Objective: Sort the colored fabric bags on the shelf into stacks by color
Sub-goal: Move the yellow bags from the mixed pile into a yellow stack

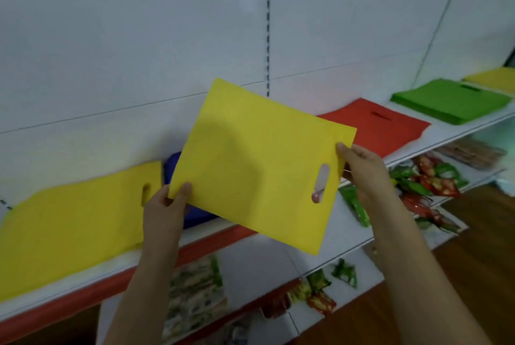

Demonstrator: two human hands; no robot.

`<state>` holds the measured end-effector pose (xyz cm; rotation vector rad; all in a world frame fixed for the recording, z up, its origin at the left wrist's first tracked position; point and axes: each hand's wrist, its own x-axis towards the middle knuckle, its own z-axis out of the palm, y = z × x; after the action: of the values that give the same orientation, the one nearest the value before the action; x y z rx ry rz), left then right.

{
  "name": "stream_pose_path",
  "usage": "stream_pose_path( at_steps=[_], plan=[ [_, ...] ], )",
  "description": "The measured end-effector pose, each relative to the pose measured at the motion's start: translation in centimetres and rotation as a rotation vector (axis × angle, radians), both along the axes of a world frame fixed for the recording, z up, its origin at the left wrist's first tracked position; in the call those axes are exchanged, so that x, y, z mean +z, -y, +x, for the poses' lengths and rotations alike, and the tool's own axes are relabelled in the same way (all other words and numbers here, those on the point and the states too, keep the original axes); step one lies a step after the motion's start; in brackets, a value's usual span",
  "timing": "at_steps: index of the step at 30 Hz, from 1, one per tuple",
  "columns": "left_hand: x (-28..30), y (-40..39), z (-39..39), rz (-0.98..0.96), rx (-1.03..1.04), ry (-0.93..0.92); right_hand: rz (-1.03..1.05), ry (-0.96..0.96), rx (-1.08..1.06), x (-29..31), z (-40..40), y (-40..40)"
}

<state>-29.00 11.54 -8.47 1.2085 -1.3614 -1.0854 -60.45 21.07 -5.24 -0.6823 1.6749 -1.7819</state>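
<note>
White back panel (pixel 125 38) of the shelving, with a slotted upright (pixel 268 38) running down at 12 o'clock. Below it, the white shelf (pixel 434 137) with a red front strip crosses the view from 8 o'clock up to 3 o'clock.

Yellow stack (pixel 69 222) of fabric bags lying flat on the shelf at 9 o'clock, its handle slot toward the right. Held yellow bag (pixel 250 160) at centre, lifted clear of the shelf and tilted, handle slot at its right end. The left hand (pixel 164 205) pinches its lower left corner, thumb on the front face. The right hand (pixel 359 166) grips its right edge just beside the slot, thumb on the front.

Red bag (pixel 390 127) flat on the shelf at 2 o'clock, partly hidden behind the held bag. Green stack (pixel 451 102) farther along at 2 o'clock, apart from the red. A second yellow pile (pixel 493 79) at 3 o'clock, cut by the frame edge. Blue bag (pixel 172 166) between the yellow stack and the held bag, mostly covered.

Lower shelves at 5 o'clock carry 2 groups of blurred snack packets (pixel 429 177), green and red.
</note>
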Motion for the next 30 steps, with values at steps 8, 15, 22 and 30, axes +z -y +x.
stream_pose_path(
  at_steps=[8, 15, 22, 30],
  plan=[
    [-0.7, -8.1, -25.4, -0.004, -0.279, 0.067, 0.063, -0.136, -0.368, -1.7, -21.2, -16.3],
    [-2.2, -14.6, -42.8, -0.069, -0.485, 0.133, 0.133, -0.136, -0.567, -3.8, -36.4, -27.5],
    [-4.2, -16.5, -57.8, -0.062, -0.579, 0.256, 0.187, -0.145, -0.720, -6.0, -48.7, -31.2],
    [-5.6, -15.9, -78.1, -0.135, -0.682, 0.261, 0.233, -0.194, -0.822, -7.8, -65.3, -30.7]
  ],
)
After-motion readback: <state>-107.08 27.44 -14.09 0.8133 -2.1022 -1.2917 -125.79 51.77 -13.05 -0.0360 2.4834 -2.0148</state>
